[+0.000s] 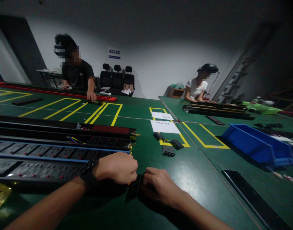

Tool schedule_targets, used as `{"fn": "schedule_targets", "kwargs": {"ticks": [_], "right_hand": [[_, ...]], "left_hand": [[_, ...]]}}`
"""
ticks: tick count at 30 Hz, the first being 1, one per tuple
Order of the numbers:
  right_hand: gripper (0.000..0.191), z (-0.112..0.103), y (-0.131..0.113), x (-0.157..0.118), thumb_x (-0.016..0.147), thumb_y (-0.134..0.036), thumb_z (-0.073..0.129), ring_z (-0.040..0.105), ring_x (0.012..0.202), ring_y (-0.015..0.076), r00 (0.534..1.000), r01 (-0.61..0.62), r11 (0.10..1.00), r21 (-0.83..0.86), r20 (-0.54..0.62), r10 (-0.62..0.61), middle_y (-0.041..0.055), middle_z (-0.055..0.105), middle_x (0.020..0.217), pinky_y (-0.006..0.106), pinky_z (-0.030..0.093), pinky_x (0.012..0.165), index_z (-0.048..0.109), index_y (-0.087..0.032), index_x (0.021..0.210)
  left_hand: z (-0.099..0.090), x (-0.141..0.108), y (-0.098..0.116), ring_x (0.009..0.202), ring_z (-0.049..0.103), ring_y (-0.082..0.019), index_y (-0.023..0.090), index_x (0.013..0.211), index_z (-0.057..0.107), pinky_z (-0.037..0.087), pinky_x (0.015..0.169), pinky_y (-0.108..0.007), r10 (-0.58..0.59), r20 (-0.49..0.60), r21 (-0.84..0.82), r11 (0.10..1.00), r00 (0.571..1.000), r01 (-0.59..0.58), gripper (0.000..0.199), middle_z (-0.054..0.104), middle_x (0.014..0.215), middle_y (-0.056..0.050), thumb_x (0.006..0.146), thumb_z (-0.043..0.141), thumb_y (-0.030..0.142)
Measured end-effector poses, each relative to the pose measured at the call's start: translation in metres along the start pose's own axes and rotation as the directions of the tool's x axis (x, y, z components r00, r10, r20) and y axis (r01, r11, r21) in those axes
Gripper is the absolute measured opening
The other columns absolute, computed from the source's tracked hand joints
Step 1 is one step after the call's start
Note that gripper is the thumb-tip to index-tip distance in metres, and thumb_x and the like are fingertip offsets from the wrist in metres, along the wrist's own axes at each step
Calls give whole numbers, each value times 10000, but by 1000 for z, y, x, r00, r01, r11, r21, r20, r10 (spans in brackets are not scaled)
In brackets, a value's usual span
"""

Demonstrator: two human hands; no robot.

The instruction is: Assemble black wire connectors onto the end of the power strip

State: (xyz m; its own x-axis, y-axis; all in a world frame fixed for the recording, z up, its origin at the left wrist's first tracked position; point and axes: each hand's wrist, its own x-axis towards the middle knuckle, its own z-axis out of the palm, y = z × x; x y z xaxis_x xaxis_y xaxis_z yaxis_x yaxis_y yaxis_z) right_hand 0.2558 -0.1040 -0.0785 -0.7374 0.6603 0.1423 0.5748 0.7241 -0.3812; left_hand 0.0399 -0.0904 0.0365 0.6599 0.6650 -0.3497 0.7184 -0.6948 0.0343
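My left hand (117, 166), with a black watch on its wrist, is closed at the right end of the nearest black power strip (48, 171). A bit of orange shows under its fingertips, and what they pinch is hidden. My right hand (160, 184) has its fingers curled round a small black end piece (136, 186), held upright close to the left fingertips. Other power strips lie behind, with loose coloured wires (74, 139) sticking out. Beyond my hands lie black socket modules (176, 144) joined by wires, and a small black plate (168, 151).
White paper labels (165, 126) lie on the green table (191, 172), which has yellow tape outlines. At right are a blue bin (256, 145) and a phone (254, 198). Yellow clear plastic (0, 196) is at the left edge. Two people work across the table.
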Motion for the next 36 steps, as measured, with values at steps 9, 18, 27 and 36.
{"fn": "schedule_targets", "kwargs": {"ticks": [9, 18, 27, 36], "right_hand": [[169, -2, -1, -9, 909, -333, 711, 637, 732, 166, 978, 211, 977, 20, -9, -211, 37, 731, 900, 277, 373, 621, 800, -228, 1006], [293, -7, -11, -10, 890, -409, 686, 662, 760, 182, 976, 209, 978, -6, 68, -208, 66, 754, 1052, 286, 402, 627, 786, -225, 1095], [460, -12, -6, -11, 942, -571, 613, 704, 842, 213, 983, 158, 986, 46, 90, -162, 86, 758, 1131, 299, 465, 696, 770, -243, 1223], [615, -11, -8, -13, 975, -741, 536, 731, 777, 218, 977, 186, 980, 65, 98, -192, 102, 801, 1141, 302, 435, 629, 774, -229, 1217]], "left_hand": [[-4, 0, 1, 756, 736, -268, 155, 909, 846, 475, 614, -337, -17, 47, 11, 1000, 999, 16, 322, 825, 926, -162, 949, 536, 232], [-3, 0, 0, 744, 736, -267, 155, 900, 846, 466, 607, -338, 3, 37, 17, 1000, 999, -4, 321, 825, 902, -159, 945, 538, 236], [0, -1, -3, 652, 699, -244, 162, 863, 850, 423, 549, -323, 20, 0, 11, 1000, 1000, -20, 295, 817, 836, -146, 923, 571, 237], [2, -1, -4, 649, 691, -229, 204, 802, 835, 418, 552, -313, 68, -32, 20, 998, 997, -68, 156, 810, 790, -93, 867, 695, 224]]}}
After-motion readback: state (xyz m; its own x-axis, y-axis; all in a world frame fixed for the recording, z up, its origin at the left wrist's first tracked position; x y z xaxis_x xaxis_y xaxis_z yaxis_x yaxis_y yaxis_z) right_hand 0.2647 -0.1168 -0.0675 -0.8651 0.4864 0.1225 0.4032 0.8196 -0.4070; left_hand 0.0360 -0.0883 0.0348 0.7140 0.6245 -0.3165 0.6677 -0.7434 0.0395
